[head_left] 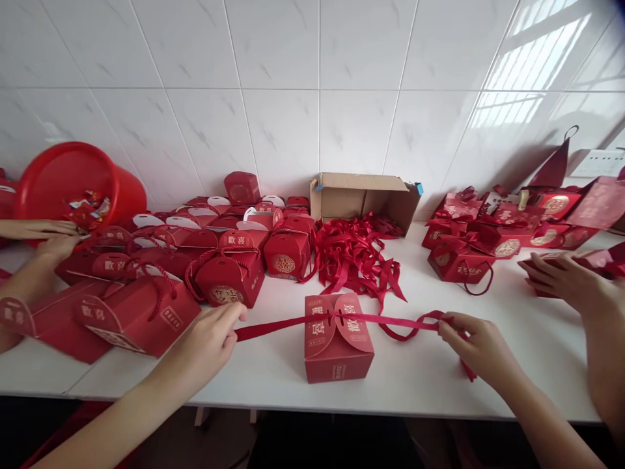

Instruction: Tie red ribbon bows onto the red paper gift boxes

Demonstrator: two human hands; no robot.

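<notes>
A red gift box (336,371) with gold lettering stands in front of me on the table. Its rounded top flaps are folded together. A dark red ribbon (283,327) passes through the slots at the top and is stretched out to both sides. My left hand (209,339) pinches the ribbon's left end, left of the box. On the other side, my right hand (473,345) grips the right part, with a loop standing by the fingers and a loose tail hanging below. Both hands are apart from the box itself.
Many red boxes (232,273) with rope handles crowd the left. Loose ribbons (351,251) spill from a cardboard box (364,195) at the wall. Ribbon-tied boxes (461,260) stand at right. Other people's hands work by a red bucket (129,195) and at the far right (581,280).
</notes>
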